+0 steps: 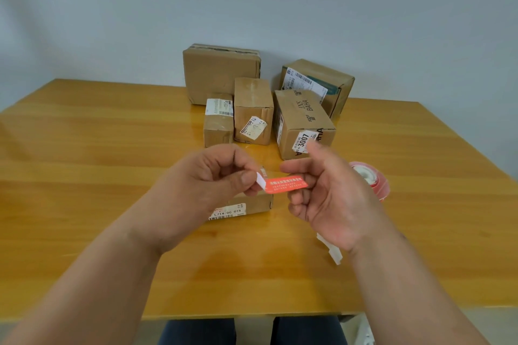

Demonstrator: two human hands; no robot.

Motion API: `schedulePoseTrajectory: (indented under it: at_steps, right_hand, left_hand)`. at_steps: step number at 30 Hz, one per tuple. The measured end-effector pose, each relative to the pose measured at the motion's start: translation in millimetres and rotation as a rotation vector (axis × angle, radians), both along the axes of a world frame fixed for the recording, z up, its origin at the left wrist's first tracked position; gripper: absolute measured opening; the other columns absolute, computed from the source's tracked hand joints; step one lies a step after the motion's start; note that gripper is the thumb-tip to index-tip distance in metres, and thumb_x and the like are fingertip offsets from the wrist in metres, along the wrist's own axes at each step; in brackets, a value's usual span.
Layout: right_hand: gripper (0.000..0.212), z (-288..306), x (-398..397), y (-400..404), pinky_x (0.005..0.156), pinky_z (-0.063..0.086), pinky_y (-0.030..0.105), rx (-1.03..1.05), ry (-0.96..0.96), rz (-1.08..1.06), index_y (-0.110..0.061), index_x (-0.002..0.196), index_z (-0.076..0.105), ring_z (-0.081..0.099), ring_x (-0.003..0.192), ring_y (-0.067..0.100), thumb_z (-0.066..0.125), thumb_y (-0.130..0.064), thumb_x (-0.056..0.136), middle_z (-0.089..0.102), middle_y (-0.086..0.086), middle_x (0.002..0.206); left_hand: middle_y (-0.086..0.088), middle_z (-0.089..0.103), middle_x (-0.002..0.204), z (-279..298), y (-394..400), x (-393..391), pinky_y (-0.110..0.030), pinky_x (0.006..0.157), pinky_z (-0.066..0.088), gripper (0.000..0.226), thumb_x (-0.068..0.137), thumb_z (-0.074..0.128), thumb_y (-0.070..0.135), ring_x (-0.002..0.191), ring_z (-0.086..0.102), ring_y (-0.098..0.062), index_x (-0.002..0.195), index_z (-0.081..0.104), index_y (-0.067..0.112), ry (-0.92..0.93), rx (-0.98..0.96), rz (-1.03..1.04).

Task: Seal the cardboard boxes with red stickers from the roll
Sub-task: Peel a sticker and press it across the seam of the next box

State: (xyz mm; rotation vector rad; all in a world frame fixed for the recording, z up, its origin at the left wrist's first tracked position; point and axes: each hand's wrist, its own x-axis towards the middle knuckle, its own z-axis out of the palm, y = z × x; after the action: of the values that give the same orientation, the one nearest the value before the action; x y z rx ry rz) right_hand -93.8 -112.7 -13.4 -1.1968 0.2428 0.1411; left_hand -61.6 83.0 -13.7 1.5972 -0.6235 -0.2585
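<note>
Six cardboard boxes (221, 73) are sitting on one table (84, 148). One red sticker (286, 185), one sticker roll (370, 179) and one white backing strip (332, 251) are showing, with two hands (201, 185) working.

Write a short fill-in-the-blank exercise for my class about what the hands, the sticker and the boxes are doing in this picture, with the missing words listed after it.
1. Both hands hold a sticker whose colour is ____.
2. The left hand pinches the white ____ peeling off the sticker's end.
3. The sticker roll lies on the table behind the ____ hand.
4. The box nearest the person bears a label reading L714-00 ____.

Missing words: red; backing; right; 015
</note>
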Motion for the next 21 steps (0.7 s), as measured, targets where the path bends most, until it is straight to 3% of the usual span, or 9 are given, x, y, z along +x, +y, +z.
schedulePoseTrajectory:
  at_steps: [3, 7, 9, 11, 13, 15, 19, 21]
  right_hand:
    - [0.02, -4, -1, 2, 0.051, 0.043, 0.025, -0.09, -0.123, 0.023, -0.004, 0.085, 0.07, 0.052, 0.049, 0.013, 0.07, -0.015, 0.068, 0.062, 0.005, 0.06]
    - [0.012, -6, 0, 3, 0.055, 0.046, 0.026, -0.288, -0.21, -0.043, -0.011, 0.084, 0.071, 0.057, 0.055, 0.013, 0.07, 0.0, 0.079, 0.063, 0.003, 0.066]
    - [0.013, -7, 2, 6, 0.059, 0.047, 0.026, -0.438, -0.245, -0.071, -0.014, 0.086, 0.07, 0.06, 0.06, 0.013, 0.068, -0.001, 0.082, 0.064, 0.0, 0.066]
    - [0.014, -7, 3, 11, 0.064, 0.048, 0.027, -0.583, -0.275, -0.047, -0.02, 0.088, 0.07, 0.063, 0.065, 0.011, 0.069, -0.007, 0.084, 0.067, -0.002, 0.067]
    - [0.013, -6, 4, 18, 0.066, 0.05, 0.026, -0.68, -0.292, -0.01, -0.025, 0.088, 0.069, 0.064, 0.068, 0.008, 0.069, -0.012, 0.085, 0.069, -0.003, 0.07]
    - [0.012, -4, 6, 27, 0.064, 0.051, 0.022, -0.768, -0.312, 0.011, -0.026, 0.086, 0.069, 0.064, 0.067, 0.006, 0.07, -0.015, 0.085, 0.069, -0.005, 0.07]
    - [0.013, -3, 11, 38, 0.071, 0.056, 0.029, -0.865, -0.338, 0.025, -0.028, 0.088, 0.07, 0.066, 0.075, 0.013, 0.07, -0.015, 0.085, 0.07, -0.001, 0.077]
    - [0.014, -3, 14, 42, 0.065, 0.053, 0.02, -0.897, -0.33, 0.053, -0.029, 0.089, 0.069, 0.065, 0.075, 0.009, 0.069, -0.016, 0.086, 0.069, -0.004, 0.078]
  left_hand:
    - [-0.011, 0.072, 0.087, -3, 8, 3, -0.04, 0.087, 0.052, 0.009, 0.085, 0.066, 0.021, 0.086, 0.065, -0.022, 0.088, 0.072, 0.014, 0.029, 0.01, 0.031]
    - [-0.013, 0.071, 0.087, -8, 21, 9, -0.031, 0.077, 0.057, 0.019, 0.082, 0.061, 0.01, 0.082, 0.067, -0.022, 0.091, 0.077, 0.016, 0.252, -0.165, 0.084]
    - [-0.014, 0.07, 0.086, -9, 26, 10, -0.036, 0.074, 0.057, 0.024, 0.082, 0.055, 0.015, 0.08, 0.066, -0.024, 0.093, 0.076, 0.013, 0.318, -0.184, 0.136]
    - [-0.01, 0.072, 0.086, -9, 26, 10, -0.038, 0.074, 0.059, 0.02, 0.086, 0.068, 0.028, 0.08, 0.066, -0.027, 0.092, 0.075, 0.011, 0.278, -0.082, 0.198]
    - [-0.007, 0.074, 0.086, -7, 24, 8, -0.038, 0.079, 0.061, 0.028, 0.075, 0.071, 0.035, 0.085, 0.07, -0.031, 0.09, 0.073, 0.012, 0.231, 0.049, 0.228]
    - [-0.008, 0.075, 0.086, -5, 25, 7, -0.033, 0.077, 0.061, 0.024, 0.072, 0.071, 0.031, 0.087, 0.071, -0.027, 0.089, 0.073, 0.015, 0.221, 0.125, 0.23]
    - [-0.005, 0.074, 0.082, -3, 35, 9, -0.02, 0.064, 0.056, 0.004, 0.084, 0.07, 0.017, 0.076, 0.07, -0.017, 0.085, 0.074, 0.018, 0.164, 0.244, 0.253]
    - [-0.001, 0.074, 0.079, -2, 40, 11, -0.017, 0.06, 0.051, 0.002, 0.084, 0.072, 0.02, 0.071, 0.066, -0.013, 0.084, 0.074, 0.021, 0.131, 0.319, 0.238]
